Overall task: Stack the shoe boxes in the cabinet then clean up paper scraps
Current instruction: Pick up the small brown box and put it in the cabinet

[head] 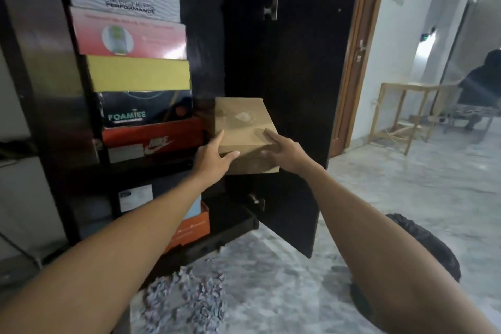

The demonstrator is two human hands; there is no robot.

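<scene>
Two bare forearms, left hand (214, 156) and right hand (282, 152) ungloved (no sleeves, rings or watch visible)

Upper shelf, left part: filled by a stack of shoe boxes (135, 62). Right part: dark open space, bounded by the open cabinet door (306, 76). Floor before cabinet: paper scraps (187, 298) and black bag (423, 249).

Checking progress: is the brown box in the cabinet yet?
Partly: both hands, left hand and right hand, hold the brown box at the shelf edge.
</scene>
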